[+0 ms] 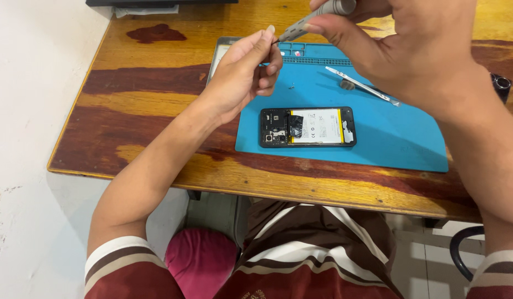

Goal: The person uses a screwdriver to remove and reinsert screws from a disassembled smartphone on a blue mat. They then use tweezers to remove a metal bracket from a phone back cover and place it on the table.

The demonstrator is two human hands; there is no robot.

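Screwdriver (314, 16) held between both raised hands, above phone (308, 127).

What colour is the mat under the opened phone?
Plain blue; the mat under the phone shows best in the head view.

Slim grey screwdriver (317, 17) held tilted above the mat; dark tip points lower-left.
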